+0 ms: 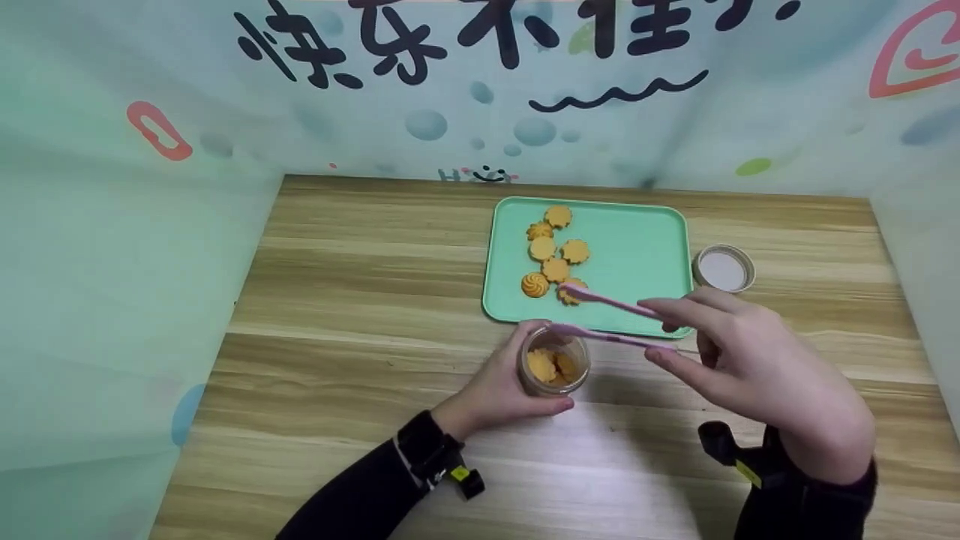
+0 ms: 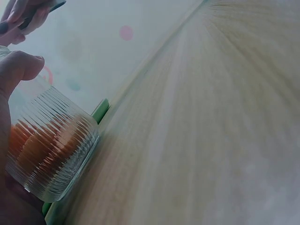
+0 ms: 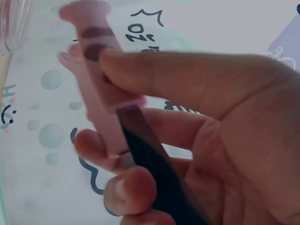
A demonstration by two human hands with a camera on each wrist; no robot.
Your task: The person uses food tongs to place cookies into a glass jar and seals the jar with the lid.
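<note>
Left hand (image 1: 495,390): fingers round glass jar (image 1: 555,391), some cookies (image 1: 541,366) inside. Right hand (image 1: 757,367): fingers hold pink tongs (image 1: 616,303), tips apart. Other cookies (image 1: 556,269) sit on green tray (image 1: 637,255). They look light, stiff, crumbly; pinch gently at edges. Jar likely slick, grip its body.

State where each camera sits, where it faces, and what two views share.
Head: on the head, facing forward and down at the rectangular mint-green tray; left hand, right hand, black sleeves show.
Left wrist: on that wrist, looking past the round, clear, ribbed jar along the wood-grain table; both hands show partly.
Right wrist: on that wrist, facing the dark-handled pink tongs; right hand shows.
Head and left wrist share the jar.
</note>
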